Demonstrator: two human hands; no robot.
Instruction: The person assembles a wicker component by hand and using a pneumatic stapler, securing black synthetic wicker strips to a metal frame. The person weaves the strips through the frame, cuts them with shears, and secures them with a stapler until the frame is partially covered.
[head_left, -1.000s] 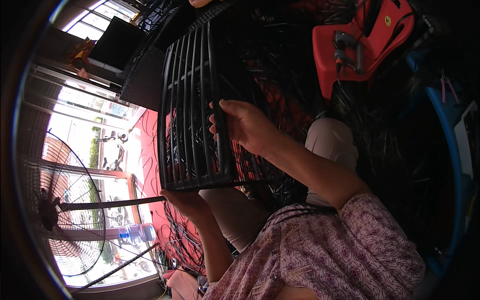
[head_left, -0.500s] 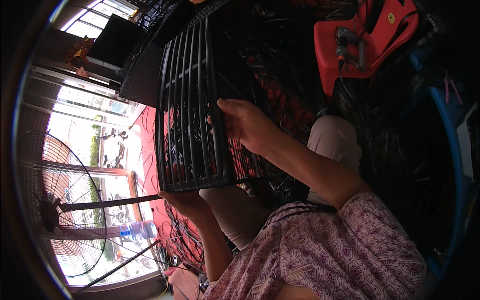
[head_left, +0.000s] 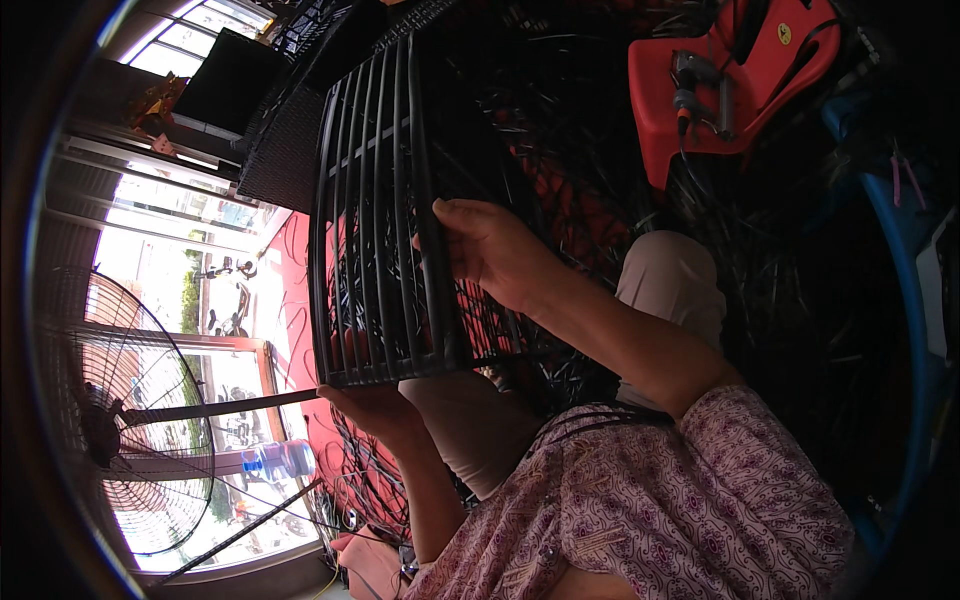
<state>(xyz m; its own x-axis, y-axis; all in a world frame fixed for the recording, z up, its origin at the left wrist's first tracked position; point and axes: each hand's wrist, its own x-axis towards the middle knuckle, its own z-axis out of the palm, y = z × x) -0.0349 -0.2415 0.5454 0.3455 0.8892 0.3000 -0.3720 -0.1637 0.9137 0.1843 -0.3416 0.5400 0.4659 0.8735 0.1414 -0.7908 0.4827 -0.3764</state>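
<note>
A black slatted frame, with long narrow bars and a crosspiece, stands tilted in front of me over my lap. My right hand grips its right side rail, thumb on the near face and fingers curled in between the bars. At the lower left corner, my left hand supports the bottom edge from beneath; its fingers are partly hidden by the frame. A dark flat bar runs from the fan to my left fingertips; I cannot tell whether it is a loose strip or the fan's post.
A large wire-caged fan stands at the left before bright glass doors. A clear blue-tinted bottle is near it. A red plastic chair holds a power tool with a cord. Black strips lie tangled on the red floor.
The frame has shifted very slightly, with both hands keeping their places on it. Otherwise nothing visibly differs.
</note>
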